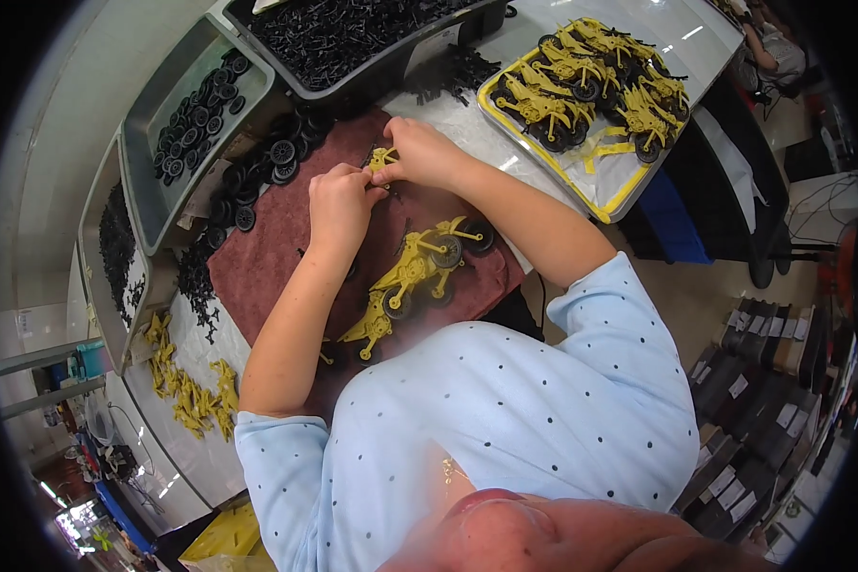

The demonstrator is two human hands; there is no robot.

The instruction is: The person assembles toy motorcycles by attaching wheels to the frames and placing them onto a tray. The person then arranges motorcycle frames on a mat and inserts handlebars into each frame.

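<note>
Evidently for easy reach, black wheels (198, 124) lay heaped in a grey bin (165, 91). Over the red cloth (276, 229), the left hand (338, 205) pinched a yellow part (381, 158), probably steadying it, while the right hand (421, 153) gripped it too; rightward, a tray (624, 181) held wheeled yellow pieces (567, 71), apparently set aside.

We see a matt, rough-napped red cloth (272, 229), smooth yellow plastic toy motorbikes (412, 267), black plastic wheels (283, 153), a smooth grey plastic bin (173, 88), a glossy white tabletop (660, 19), our matt cloth shirt (505, 400)
</note>
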